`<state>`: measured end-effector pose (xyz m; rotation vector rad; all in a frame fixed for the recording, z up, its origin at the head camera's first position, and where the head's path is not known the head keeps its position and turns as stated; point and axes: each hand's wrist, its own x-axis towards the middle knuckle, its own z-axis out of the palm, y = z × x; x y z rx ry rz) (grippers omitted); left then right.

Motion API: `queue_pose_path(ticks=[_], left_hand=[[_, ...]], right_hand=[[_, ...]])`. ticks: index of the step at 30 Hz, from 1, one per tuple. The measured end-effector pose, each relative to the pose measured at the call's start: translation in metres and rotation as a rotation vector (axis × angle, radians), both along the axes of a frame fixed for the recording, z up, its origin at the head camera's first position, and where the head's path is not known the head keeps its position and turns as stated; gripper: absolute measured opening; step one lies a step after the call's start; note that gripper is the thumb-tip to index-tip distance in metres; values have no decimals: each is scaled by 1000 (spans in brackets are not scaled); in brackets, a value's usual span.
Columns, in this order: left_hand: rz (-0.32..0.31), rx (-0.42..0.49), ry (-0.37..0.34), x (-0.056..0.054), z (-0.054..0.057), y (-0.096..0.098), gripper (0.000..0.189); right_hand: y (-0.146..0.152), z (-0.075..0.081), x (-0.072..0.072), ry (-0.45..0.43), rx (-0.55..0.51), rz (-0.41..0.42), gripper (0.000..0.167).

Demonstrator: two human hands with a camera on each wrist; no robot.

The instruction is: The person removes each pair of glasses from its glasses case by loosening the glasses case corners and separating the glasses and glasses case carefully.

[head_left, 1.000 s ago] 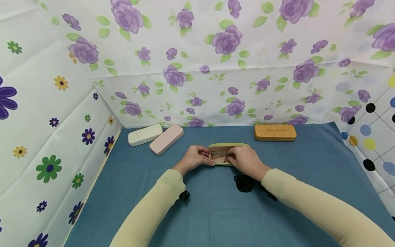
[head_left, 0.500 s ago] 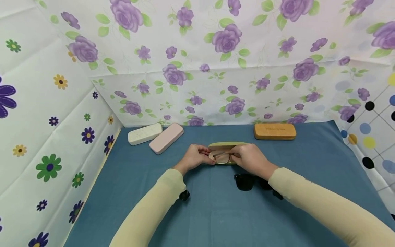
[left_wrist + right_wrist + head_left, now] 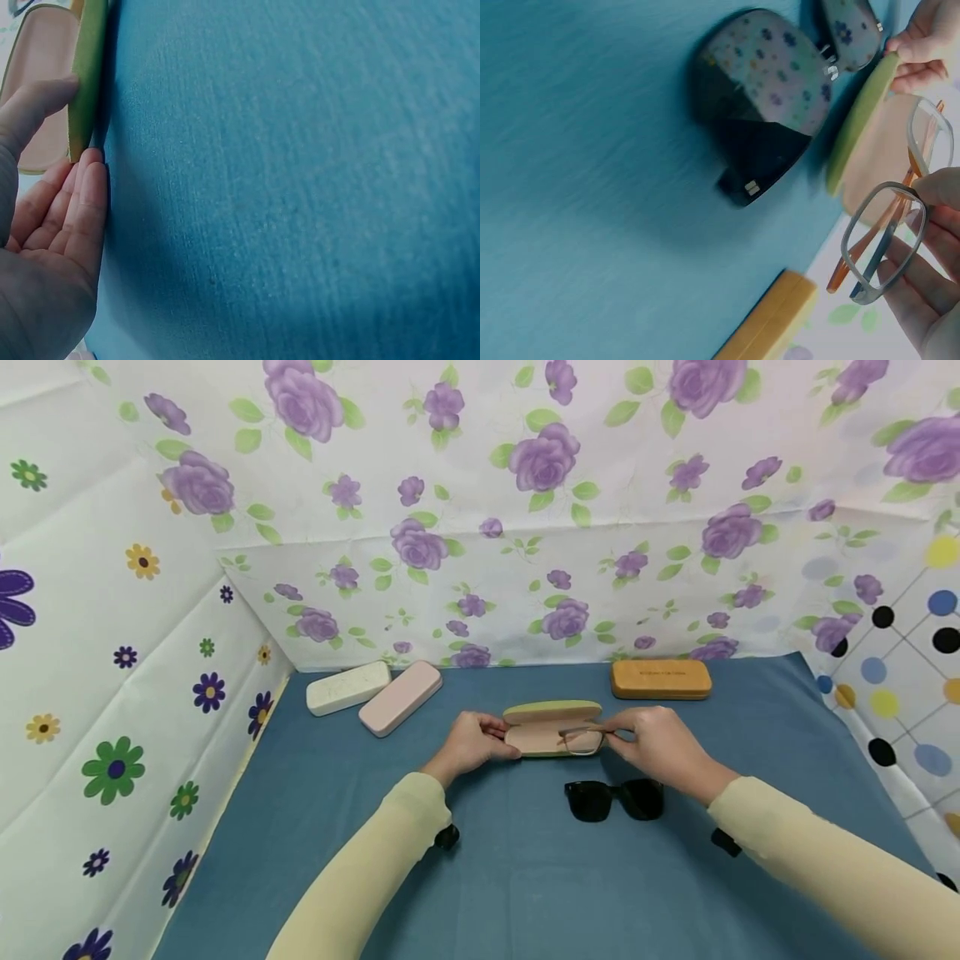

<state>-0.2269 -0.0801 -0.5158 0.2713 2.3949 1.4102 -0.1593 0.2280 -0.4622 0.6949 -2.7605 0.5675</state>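
A green spectacle case (image 3: 552, 707) with pink lining (image 3: 528, 741) stands with its lid raised at mid-table. My left hand (image 3: 474, 745) grips its left end; in the left wrist view the thumb lies over the green rim (image 3: 90, 75) and the fingers reach its end. The right hand (image 3: 660, 745) pinches thin-framed eyeglasses (image 3: 585, 742) at the case's right side. From the right wrist, the eyeglasses (image 3: 862, 292) show grey rims and crossed orange-brown temples. Black sunglasses (image 3: 591, 802) lie on the cloth in front of the case.
White (image 3: 348, 689) and pink (image 3: 401, 697) spectacle cases lie at the back left, touching or nearly so. An orange-yellow case (image 3: 660, 680) sits at the back right. Flower-printed sheeting (image 3: 330, 585) walls the blue tablecloth (image 3: 510, 860) behind and at the left.
The right hand has drawn the eyeglasses up and rightward from inside the green case, uncovering its lining and more of the sunglasses. My left hand has stayed at the case's left end.
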Motion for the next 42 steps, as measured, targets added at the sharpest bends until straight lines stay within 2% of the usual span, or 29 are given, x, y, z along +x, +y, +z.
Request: queue_pose_path(ticks=[7, 12, 16, 26, 31, 42], left_hand=[[5, -16, 9, -1, 1, 1, 46], [-2, -16, 2, -2, 5, 3, 45], [-6, -13, -6, -5, 4, 3, 46], [-7, -34, 3, -9, 4, 5, 46], [-1, -37, 0, -11, 4, 8, 45], [0, -12, 1, -15, 0, 12, 43]], right_hand=[[20, -11, 7, -87, 38, -64, 12], [26, -19, 10, -131, 58, -80, 13], [26, -23, 9, -152, 55, -78, 13], [25, -22, 7, -157, 71, -51, 12], [23, -24, 7, -181, 100, -23, 10], [14, -30, 0, -248, 76, -17, 10]])
